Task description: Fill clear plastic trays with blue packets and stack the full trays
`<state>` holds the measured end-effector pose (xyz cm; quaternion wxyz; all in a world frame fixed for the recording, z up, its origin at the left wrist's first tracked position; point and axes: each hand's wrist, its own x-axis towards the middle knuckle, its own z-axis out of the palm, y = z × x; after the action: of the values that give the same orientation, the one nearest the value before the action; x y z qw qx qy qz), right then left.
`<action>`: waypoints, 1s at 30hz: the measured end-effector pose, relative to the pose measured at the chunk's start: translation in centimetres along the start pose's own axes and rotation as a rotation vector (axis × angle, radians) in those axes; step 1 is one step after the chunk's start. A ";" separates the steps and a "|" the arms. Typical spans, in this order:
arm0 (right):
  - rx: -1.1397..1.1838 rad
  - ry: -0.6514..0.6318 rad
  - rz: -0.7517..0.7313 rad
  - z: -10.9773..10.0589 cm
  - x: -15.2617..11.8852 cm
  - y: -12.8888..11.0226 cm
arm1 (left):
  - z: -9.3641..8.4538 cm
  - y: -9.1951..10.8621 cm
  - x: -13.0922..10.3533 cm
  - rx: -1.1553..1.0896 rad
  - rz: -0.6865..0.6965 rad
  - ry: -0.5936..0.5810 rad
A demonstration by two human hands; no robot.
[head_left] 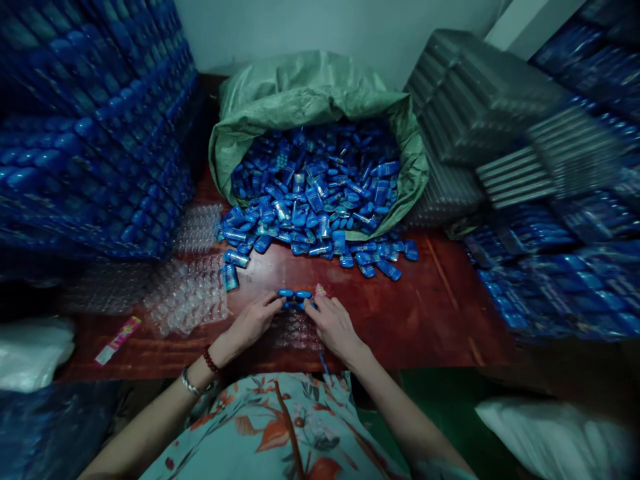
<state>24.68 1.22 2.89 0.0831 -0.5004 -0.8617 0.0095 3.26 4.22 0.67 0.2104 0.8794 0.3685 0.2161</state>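
A clear plastic blister tray (299, 335) with rows of cavities lies on the table in front of me. Small blue plastic containers (286, 293) sit side by side at its far end, with more just below them, partly hidden by my fingers. From the left side, my left hand (256, 317) closes its fingertips on one of these containers. My right hand (336, 325) does likewise from the right, its fingers bent over a container at the tray's other side. A small pink-and-yellow printed piece (321, 291) lies just beyond my right fingers.
A green woven sack (320, 100) spills many blue containers (300, 207) onto the red-brown table (395, 313). Stacks of filled blue packs (100, 147) stand left, others (565, 287) right. Empty clear trays (187, 293) and a pink strip (118, 341) lie left; stacked trays (480, 93) stand back right.
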 end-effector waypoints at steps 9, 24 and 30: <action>0.049 -0.079 0.003 -0.3 1.1 -1.1 | 1.4 -0.2 0.3 -0.059 -0.038 0.057; 0.291 0.327 0.114 2.0 -1.0 0.7 | -0.2 0.0 -0.5 0.115 -0.048 0.312; 0.199 0.430 0.428 2.5 6.0 8.5 | -1.9 -4.3 5.1 0.189 -0.360 0.411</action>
<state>28.73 10.84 0.35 0.3080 -0.6503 -0.6944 0.0052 3.09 11.08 1.09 0.0837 0.7533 0.5721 0.3135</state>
